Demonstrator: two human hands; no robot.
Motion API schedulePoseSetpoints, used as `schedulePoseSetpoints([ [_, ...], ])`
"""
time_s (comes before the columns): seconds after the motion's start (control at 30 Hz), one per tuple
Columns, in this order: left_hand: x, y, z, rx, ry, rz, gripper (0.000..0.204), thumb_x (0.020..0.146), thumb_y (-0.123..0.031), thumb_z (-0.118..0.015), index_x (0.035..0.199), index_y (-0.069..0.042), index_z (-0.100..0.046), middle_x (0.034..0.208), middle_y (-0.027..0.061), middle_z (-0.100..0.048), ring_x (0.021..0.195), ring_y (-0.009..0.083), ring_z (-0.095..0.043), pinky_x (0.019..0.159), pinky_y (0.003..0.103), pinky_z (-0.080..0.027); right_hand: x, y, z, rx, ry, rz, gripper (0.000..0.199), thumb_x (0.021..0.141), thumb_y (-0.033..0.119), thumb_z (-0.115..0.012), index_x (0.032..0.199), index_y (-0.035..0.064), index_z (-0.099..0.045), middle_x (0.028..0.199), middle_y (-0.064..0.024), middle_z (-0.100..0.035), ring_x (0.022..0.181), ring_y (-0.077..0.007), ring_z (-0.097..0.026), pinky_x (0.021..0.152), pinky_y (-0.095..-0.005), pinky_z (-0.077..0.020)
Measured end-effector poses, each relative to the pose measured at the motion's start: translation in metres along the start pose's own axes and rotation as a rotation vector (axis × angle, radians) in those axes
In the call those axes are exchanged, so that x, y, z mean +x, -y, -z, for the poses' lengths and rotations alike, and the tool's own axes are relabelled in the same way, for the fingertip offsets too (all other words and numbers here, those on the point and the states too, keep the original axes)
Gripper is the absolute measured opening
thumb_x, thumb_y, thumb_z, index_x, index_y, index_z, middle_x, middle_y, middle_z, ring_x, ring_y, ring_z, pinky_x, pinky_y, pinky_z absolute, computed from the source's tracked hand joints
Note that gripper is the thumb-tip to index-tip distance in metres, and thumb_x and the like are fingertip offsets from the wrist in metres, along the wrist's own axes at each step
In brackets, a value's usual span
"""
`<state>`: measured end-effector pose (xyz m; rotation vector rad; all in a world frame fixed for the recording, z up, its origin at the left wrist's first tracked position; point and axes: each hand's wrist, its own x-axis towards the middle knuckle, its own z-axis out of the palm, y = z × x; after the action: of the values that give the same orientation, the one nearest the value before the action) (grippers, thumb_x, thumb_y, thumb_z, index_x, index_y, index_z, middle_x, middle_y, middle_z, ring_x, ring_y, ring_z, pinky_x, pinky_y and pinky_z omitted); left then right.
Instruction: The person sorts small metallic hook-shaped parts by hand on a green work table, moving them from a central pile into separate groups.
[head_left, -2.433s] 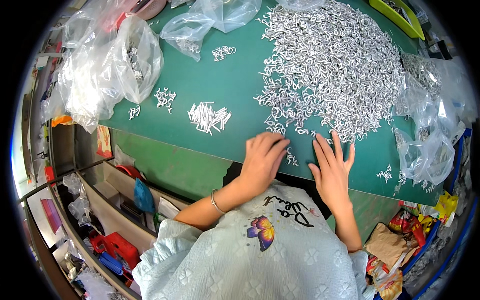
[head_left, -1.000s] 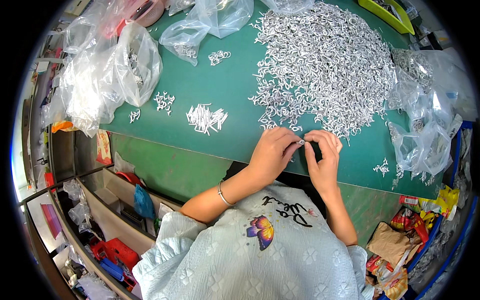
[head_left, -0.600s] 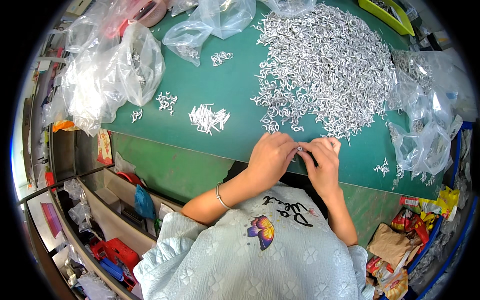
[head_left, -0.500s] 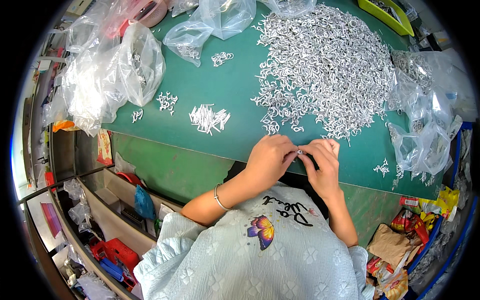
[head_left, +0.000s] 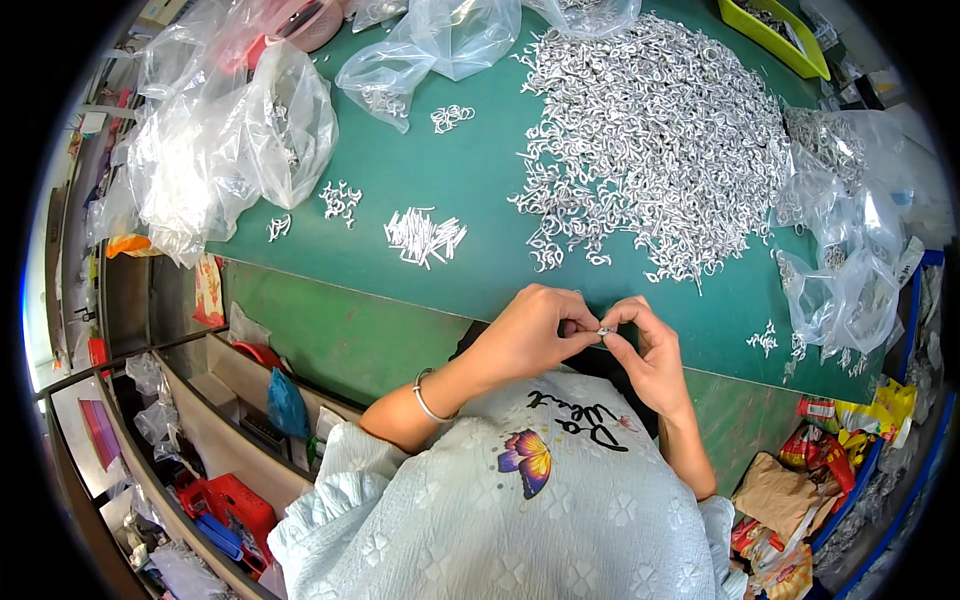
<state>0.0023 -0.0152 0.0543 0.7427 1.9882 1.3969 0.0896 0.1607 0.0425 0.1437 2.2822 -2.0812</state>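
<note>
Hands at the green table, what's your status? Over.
Left hand, right hand: both pinching a small silvery piece. Large pile of curved silvery pieces beyond. Nothing visibly in the way.

Your tabletop [head_left: 480,175] is plain dark green. The small piece [head_left: 604,332] you're holding reads silver-grey, same as the big heap [head_left: 660,140] on the tabletop's right half. Sticks [head_left: 424,237] on its left half: white. Tray [head_left: 762,43] at its far right corner: lime-yellow. Bowl [head_left: 322,28] at its far left: pink. Your top [head_left: 430,540], this side of the tabletop: pale blue, tonal clover pattern, black lettering [head_left: 590,425], butterfly print [head_left: 527,463] in purple, orange and yellow. Bangle [head_left: 422,397]: silver. Below the tabletop, left: blue bag [head_left: 287,405], red basket [head_left: 235,495], green floor [head_left: 320,315]; right: brown paper [head_left: 775,490].
</note>
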Motion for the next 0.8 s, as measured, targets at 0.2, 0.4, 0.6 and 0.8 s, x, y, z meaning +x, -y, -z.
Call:
schedulePoseSetpoints([
  [0.2,-0.004,0.000,0.002,0.143,0.056,-0.049,0.008,0.076,-0.004,-0.073,0.082,0.000,-0.070,0.074,0.0087,-0.065,0.062,0.0200,-0.060,0.057,0.031,-0.047,0.001,0.013,0.004,-0.469,0.073,0.235,0.016,0.078,0.001,-0.069,0.093,0.0020,-0.063,0.089,-0.0084,-0.062,0.088,-0.0253,-0.056,0.083,-0.0359,-0.0405],
  [0.4,-0.003,-0.004,0.005,0.349,0.103,-0.090,0.008,0.075,-0.005,-0.074,0.081,-0.001,-0.070,0.072,0.0091,-0.065,0.058,0.0208,-0.058,0.055,0.034,-0.046,-0.008,0.012,-0.008,-0.531,0.008,0.299,0.017,0.080,0.001,-0.066,0.096,0.0021,-0.060,0.091,-0.0098,-0.062,0.091,-0.0285,-0.056,0.083,-0.0389,-0.0387],
  [0.6,0.010,0.003,-0.006,-0.260,0.192,0.239,0.010,0.084,-0.005,-0.071,0.089,0.004,-0.070,0.076,0.0016,-0.064,0.067,0.0054,-0.055,0.057,0.022,-0.044,-0.015,0.009,0.013,-0.172,-0.070,0.102,0.012,0.083,-0.002,-0.066,0.095,0.0001,-0.067,0.096,-0.0102,-0.066,0.085,-0.0214,-0.059,0.078,-0.0311,-0.0446],
  [0.8,0.023,-0.004,-0.029,-0.342,0.072,0.246,0.008,0.086,-0.006,-0.068,0.084,0.002,-0.067,0.068,-0.0069,-0.053,0.062,-0.0001,-0.043,0.053,0.019,-0.035,-0.017,0.001,0.022,0.077,-0.172,-0.005,0.011,0.087,0.000,-0.065,0.098,-0.0005,-0.066,0.093,-0.0068,-0.065,0.083,-0.0126,-0.057,0.074,-0.0262,-0.0464],
])
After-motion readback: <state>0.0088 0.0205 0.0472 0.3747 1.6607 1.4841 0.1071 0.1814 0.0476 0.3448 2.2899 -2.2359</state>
